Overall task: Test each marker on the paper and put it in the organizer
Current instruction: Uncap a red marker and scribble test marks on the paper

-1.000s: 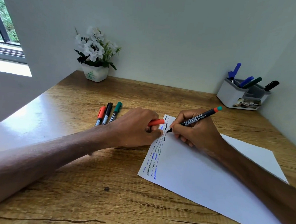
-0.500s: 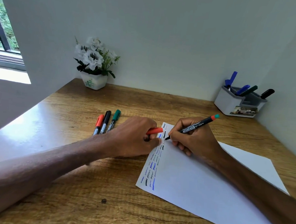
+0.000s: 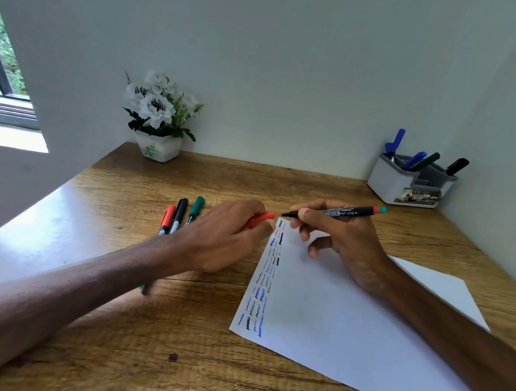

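Note:
My right hand pinches an uncapped black-bodied marker, held nearly level just above the top edge of the white paper. The marker's tip points left at a red cap, which my left hand grips; tip and cap are a small gap apart. Rows of blue and black scribbles run down the paper's left edge. A red-capped marker, a black-capped marker and a green-capped marker lie side by side on the wooden desk. The white organizer at the back right holds several markers.
A white pot of flowers stands at the back left corner. Walls close the desk at the back and right. A window is at the far left. A small dark spot marks the wood near the front.
My right hand lifted the marker off the paper and turned it level, so its tip now points at the red cap in my left hand. The view shifted slightly.

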Demonstrator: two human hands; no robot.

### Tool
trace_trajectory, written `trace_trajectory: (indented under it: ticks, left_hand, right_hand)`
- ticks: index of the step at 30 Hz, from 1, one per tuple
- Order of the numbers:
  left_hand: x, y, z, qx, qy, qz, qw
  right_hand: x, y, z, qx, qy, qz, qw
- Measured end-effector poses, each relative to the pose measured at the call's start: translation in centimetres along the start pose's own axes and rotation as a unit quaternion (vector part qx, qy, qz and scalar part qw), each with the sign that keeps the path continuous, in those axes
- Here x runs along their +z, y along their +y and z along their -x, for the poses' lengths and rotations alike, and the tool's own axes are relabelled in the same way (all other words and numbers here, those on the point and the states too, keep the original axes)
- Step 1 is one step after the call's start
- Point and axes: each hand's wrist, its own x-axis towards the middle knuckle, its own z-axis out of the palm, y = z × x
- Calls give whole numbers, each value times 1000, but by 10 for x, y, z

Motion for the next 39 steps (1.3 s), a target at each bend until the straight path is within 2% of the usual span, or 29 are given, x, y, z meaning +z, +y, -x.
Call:
trace_trajectory:
  ticks: [6,21,31,35,39]
  left_hand:
    - [-4,-4,-1,9,29,5,1000]
    - [-6,0,0,31,32,-16,999]
    - [-1,5,0,115,62,-12,991]
    - [3,-2,-4,128,73,42,988]
    - [4,-7,-8,127,44,117,984]
  right_hand:
    - [-1,-10,1,-33,-65,-37,997]
    - [-2,-10,2,-46,-67,3,997]
    - [4,-11,3,-73,-75,23,994]
    - [4,-8,3,-78,-72,2,994]
    - [4,-7,2,-96,-78,4,992]
